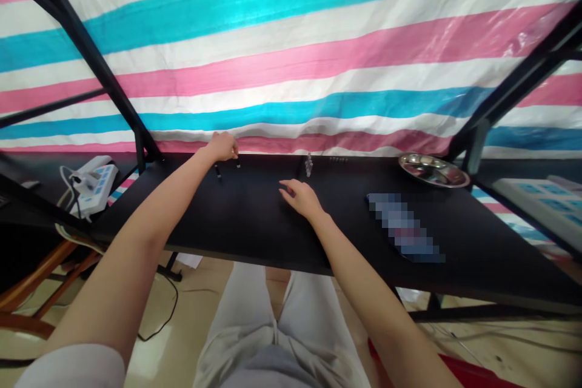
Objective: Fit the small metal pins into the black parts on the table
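Observation:
At the table's far side, my left hand [224,145] is pinched closed over a small black piece with a pale end [237,163], upper part hidden by the fingers. A similar small black piece [217,172] lies just below that hand. My right hand [302,199] is over the middle of the black table [254,218], thumb and forefinger apart, nothing visible between them. Beyond it is a cluster of small clear pieces [308,165], too small to name. A row of tiny pieces [339,160] lies farther right.
A round shiny metal tray [434,171] sits at the back right. Nearer lies a blurred-out blue flat object [404,227]. White power strips [97,188] stand on the left, with another at right. Black metal posts [91,54] frame the table; striped sheeting [291,42] hangs behind.

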`<state>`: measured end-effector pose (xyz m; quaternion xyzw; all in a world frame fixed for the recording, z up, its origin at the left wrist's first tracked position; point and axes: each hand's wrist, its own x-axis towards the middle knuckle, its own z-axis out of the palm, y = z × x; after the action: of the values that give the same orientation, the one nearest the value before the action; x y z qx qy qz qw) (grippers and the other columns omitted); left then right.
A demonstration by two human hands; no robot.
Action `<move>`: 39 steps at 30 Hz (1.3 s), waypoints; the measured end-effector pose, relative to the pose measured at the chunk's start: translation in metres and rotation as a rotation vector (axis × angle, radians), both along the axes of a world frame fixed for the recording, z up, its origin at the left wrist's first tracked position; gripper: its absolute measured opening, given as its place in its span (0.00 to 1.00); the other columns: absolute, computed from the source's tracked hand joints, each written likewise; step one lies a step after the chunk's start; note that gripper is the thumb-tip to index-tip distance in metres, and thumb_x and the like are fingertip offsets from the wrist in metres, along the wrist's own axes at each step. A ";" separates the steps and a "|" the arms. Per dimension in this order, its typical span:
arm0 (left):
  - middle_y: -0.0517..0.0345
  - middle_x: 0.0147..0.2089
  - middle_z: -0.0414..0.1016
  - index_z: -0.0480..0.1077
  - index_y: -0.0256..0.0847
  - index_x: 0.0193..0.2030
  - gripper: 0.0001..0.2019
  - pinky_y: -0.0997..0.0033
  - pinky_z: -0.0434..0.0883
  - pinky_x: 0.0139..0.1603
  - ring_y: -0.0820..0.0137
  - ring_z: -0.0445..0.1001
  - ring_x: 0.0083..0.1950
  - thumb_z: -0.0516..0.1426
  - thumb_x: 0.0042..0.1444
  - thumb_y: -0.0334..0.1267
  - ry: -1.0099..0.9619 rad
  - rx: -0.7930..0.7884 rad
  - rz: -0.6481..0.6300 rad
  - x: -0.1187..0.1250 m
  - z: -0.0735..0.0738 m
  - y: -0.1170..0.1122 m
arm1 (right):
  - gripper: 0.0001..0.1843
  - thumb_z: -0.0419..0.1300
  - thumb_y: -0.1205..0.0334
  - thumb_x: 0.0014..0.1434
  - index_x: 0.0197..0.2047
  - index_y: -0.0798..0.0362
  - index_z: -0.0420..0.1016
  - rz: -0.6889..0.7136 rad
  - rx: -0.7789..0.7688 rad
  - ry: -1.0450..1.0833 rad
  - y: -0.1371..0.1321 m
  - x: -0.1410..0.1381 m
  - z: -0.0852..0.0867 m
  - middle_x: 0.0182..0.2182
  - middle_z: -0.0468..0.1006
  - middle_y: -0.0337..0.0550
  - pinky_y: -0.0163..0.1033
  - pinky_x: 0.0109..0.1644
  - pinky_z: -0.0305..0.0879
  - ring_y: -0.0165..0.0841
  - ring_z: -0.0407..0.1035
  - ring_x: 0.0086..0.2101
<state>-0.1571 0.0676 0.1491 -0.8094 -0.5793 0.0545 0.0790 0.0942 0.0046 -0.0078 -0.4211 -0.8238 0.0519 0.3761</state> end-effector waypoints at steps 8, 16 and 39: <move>0.53 0.42 0.76 0.77 0.43 0.34 0.07 0.57 0.57 0.51 0.57 0.66 0.50 0.59 0.47 0.36 -0.028 -0.055 0.141 -0.041 -0.031 0.004 | 0.16 0.50 0.57 0.60 0.45 0.55 0.73 -0.011 -0.036 -0.001 -0.001 0.000 0.002 0.26 0.71 0.41 0.36 0.34 0.60 0.30 0.64 0.26; 0.53 0.43 0.76 0.77 0.44 0.33 0.07 0.57 0.55 0.51 0.58 0.64 0.50 0.59 0.46 0.37 0.005 -0.040 0.129 -0.050 -0.041 0.010 | 0.16 0.50 0.58 0.59 0.45 0.54 0.73 -0.018 -0.055 -0.005 -0.001 -0.001 0.001 0.26 0.71 0.41 0.35 0.34 0.60 0.29 0.64 0.26; 0.54 0.42 0.76 0.77 0.45 0.31 0.05 0.54 0.54 0.53 0.57 0.64 0.50 0.59 0.46 0.36 -0.036 -0.064 0.151 -0.054 -0.043 0.007 | 0.16 0.50 0.57 0.59 0.45 0.53 0.73 -0.020 -0.054 -0.010 0.001 0.000 0.000 0.26 0.72 0.41 0.36 0.34 0.61 0.30 0.65 0.26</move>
<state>-0.2107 0.0746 0.1059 -0.7663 -0.6381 0.0644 0.0384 0.0937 0.0055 -0.0082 -0.4394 -0.8198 0.0682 0.3608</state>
